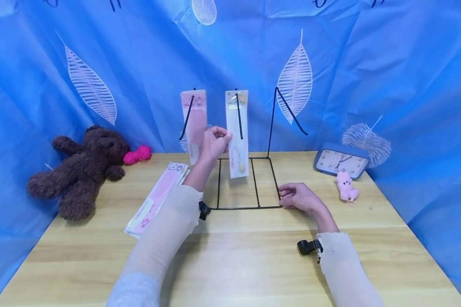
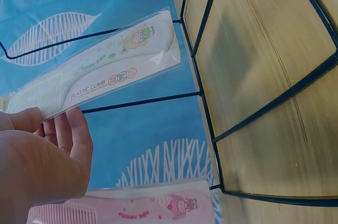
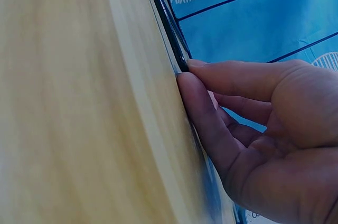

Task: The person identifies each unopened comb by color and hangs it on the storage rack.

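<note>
A black wire display rack (image 1: 255, 183) stands on the table with several slanted prongs. From its middle prong hangs a packaged pale comb (image 1: 238, 149), printed "PLASTIC COMB" in the left wrist view. My left hand (image 1: 214, 143) pinches the left edge of this pack between thumb and fingers (image 2: 79, 134). A packaged pink comb (image 1: 196, 123) hangs on the left prong, partly behind that hand. Down at the rack's front right corner, my right hand (image 1: 297, 197) pinches the base wire (image 3: 177, 57) between thumb and forefinger. The rack's right prong (image 1: 292, 113) carries nothing.
More packaged combs (image 1: 157, 198) lie stacked left of the rack, partly under my left forearm. A brown plush toy (image 1: 86, 170) and a bright pink item (image 1: 137, 155) sit at the left. At the right are a blue clock (image 1: 342, 160) and a small pink plush (image 1: 345, 186).
</note>
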### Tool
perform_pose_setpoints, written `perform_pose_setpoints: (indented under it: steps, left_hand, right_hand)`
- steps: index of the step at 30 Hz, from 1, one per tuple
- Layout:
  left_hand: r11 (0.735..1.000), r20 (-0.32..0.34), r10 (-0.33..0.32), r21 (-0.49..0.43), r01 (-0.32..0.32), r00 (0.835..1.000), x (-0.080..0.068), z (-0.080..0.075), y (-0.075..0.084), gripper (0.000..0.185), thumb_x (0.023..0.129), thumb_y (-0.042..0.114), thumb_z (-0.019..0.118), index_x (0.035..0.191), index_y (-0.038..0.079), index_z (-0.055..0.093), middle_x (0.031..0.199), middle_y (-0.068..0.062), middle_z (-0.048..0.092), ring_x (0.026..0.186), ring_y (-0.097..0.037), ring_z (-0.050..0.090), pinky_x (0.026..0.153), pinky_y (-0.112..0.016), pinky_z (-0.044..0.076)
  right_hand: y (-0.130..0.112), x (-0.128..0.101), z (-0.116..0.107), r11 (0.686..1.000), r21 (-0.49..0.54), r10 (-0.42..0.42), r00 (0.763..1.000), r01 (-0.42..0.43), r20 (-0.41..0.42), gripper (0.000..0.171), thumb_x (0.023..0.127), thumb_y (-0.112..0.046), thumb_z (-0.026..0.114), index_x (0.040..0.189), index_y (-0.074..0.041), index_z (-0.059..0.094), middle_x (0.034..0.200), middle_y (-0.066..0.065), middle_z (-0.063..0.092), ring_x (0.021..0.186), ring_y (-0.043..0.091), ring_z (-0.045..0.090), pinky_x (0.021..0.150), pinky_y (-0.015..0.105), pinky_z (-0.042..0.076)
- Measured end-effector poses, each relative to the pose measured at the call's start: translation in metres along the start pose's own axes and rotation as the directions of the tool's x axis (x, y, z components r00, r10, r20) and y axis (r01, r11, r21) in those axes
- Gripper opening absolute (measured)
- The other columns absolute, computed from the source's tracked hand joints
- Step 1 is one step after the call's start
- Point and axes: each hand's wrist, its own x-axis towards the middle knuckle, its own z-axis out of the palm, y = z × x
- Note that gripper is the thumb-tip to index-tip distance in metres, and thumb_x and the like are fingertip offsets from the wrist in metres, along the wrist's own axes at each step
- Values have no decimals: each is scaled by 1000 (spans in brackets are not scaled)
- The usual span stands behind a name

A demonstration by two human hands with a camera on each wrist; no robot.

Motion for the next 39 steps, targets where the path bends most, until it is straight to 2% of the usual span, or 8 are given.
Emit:
perform_pose_setpoints:
  steps: [4,9,13,20,24,30,35,39]
  left_hand:
    - [1000,-9,-17,-4,17,1000,4,2,-2,7,96,12,70,98,8,64,89,-4,64,74,-17,60,69,-34,58]
    - [998,9,-13,-57,13,1000,9,4,-5,8,96,11,70,99,6,63,95,-6,64,88,-16,60,84,-45,57]
    - [997,13,-16,-82,17,1000,12,4,-8,8,97,10,69,101,5,64,100,-7,63,97,-19,60,88,-41,56]
    - [998,-7,19,55,-19,1000,10,-1,-11,12,99,16,68,109,10,68,109,-4,66,106,-19,60,93,-36,48]
    - [998,24,17,67,-19,1000,7,-5,-11,15,100,16,67,113,9,67,115,-5,66,111,-20,60,95,-37,48]
    - [1000,65,10,2,-11,998,2,-18,-17,21,99,9,65,117,0,63,117,-12,64,110,-24,60,93,-39,52]
    - [997,123,29,-71,-20,992,-4,-37,-25,24,98,3,64,119,-5,61,115,-15,63,108,-26,60,96,-44,52]
    - [999,183,25,-52,-16,983,-11,-54,-28,29,99,4,63,124,-8,57,118,-19,61,109,-32,60,97,-47,51]
  right_hand:
    - [1,-1,2,1000,1,-1,1000,1,-2,63,85,14,70,142,15,43,115,20,54,95,22,61,83,33,58]
    - [-1,-2,2,1000,-2,-8,1000,8,-13,61,85,14,69,141,14,45,115,20,54,94,22,61,82,33,58]
    - [-1,-2,2,1000,2,-1,1000,1,-8,62,85,13,69,142,14,44,115,20,53,94,22,61,83,33,58]
    - [-1,-1,2,1000,12,-11,1000,11,1,61,86,14,69,142,16,43,115,21,53,93,22,61,83,33,58]
    - [-2,-3,2,1000,11,-17,1000,17,8,62,87,14,68,142,17,41,116,22,52,93,22,61,82,33,58]
    - [-3,-5,3,1000,12,-22,1000,22,9,63,87,13,69,143,17,40,119,24,52,95,23,61,83,33,58]
    - [-3,-4,3,1000,8,-22,1000,22,8,63,87,13,69,143,16,41,118,23,52,95,23,61,83,34,58]
    - [-2,-3,2,1000,14,-20,1000,20,5,62,87,13,69,142,16,42,116,22,53,93,23,61,82,33,58]
